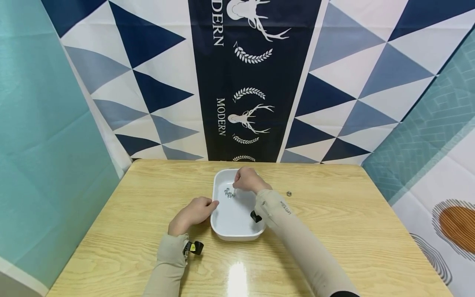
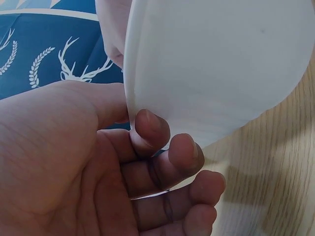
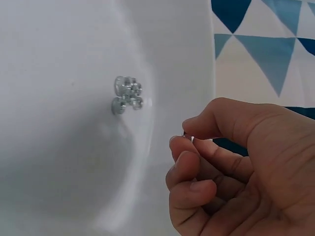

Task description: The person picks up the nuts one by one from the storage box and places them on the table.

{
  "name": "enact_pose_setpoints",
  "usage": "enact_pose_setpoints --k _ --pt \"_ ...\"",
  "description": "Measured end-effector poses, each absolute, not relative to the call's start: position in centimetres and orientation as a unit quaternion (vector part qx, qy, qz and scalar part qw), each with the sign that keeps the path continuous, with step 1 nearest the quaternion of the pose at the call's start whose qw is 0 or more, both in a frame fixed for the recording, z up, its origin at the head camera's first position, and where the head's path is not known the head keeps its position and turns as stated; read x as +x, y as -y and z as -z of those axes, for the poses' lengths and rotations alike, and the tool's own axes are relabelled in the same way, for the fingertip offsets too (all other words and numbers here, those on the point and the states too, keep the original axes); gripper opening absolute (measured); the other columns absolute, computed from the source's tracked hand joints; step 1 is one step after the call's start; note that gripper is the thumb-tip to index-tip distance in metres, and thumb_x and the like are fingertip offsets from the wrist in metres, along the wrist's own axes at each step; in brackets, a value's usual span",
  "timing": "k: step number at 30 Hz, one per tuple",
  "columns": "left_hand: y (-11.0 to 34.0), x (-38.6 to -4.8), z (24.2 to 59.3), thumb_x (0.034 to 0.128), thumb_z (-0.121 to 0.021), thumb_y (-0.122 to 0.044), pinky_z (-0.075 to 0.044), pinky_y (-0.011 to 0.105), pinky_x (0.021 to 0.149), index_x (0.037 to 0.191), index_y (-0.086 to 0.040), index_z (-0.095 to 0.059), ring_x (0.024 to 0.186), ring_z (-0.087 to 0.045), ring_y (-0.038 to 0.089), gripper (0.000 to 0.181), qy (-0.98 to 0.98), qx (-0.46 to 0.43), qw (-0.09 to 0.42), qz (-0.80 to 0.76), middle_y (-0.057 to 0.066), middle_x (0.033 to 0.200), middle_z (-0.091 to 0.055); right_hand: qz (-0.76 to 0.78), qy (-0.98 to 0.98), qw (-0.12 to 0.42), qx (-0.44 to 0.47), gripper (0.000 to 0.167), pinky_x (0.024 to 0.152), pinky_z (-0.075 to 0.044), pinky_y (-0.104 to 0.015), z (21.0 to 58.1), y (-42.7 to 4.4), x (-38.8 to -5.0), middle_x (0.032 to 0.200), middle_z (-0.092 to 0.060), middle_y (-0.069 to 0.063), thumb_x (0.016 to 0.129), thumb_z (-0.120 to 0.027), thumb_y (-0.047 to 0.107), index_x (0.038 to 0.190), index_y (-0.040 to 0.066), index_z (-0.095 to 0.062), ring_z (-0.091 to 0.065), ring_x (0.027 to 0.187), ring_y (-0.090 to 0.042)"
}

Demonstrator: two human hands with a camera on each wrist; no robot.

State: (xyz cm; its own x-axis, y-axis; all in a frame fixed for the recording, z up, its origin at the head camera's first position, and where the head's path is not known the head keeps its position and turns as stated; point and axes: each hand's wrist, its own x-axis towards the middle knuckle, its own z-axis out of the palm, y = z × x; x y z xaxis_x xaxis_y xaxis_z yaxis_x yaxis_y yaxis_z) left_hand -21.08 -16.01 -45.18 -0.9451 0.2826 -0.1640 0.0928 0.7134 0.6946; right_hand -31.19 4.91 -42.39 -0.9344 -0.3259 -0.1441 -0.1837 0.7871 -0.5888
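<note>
A white tray (image 1: 233,222) lies on the wooden table, with several small shiny metal pieces (image 1: 229,192) grouped near its far left side. My left hand (image 1: 195,213) grips the tray's left rim, thumb over the edge and fingertips against the outer wall (image 2: 216,64). Over the far part of the tray is my right hand (image 1: 248,180), its thumb and index finger pinching a tiny metal piece (image 3: 185,133), mostly hidden by the fingertips. The grouped pieces (image 3: 128,93) rest apart from that hand in the right wrist view.
A single metal nut (image 1: 289,194) lies on the table (image 1: 334,214) to the right of the tray. Patterned cloth (image 1: 159,82) hangs behind the table's far edge, with teal cloth (image 1: 48,144) at the left side.
</note>
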Motion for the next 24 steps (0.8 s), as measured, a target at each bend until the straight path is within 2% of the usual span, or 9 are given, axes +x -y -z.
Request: enact_pose_setpoints --k 13,24 --pt "15.9 -20.7 45.0 0.1103 -0.045 -0.032 -0.035 0.027 0.053 0.086 -0.01 -0.069 0.052 -0.042 0.013 0.04 -0.913 0.091 0.141 -0.372 -0.001 0.058 -0.045 0.3 -0.937 0.12 -0.133 0.008 0.063 -0.049 -0.027 41.2 -5.7 -30.7 0.088 -0.067 -0.006 0.088 -0.075 0.011 0.089 0.007 -0.068 -0.062 0.073 -0.018" --pt "15.8 -20.7 44.9 0.1101 -0.045 -0.032 -0.037 0.028 0.056 0.087 -0.009 -0.069 0.056 -0.044 0.014 0.041 -0.917 0.081 0.133 -0.367 0.001 0.061 -0.047 0.31 -0.933 0.111 -0.144 0.007 0.062 -0.05 -0.026 40.1 -6.3 -30.3 0.09 -0.067 -0.009 0.088 -0.073 0.008 0.09 0.005 -0.068 -0.062 0.07 -0.018"
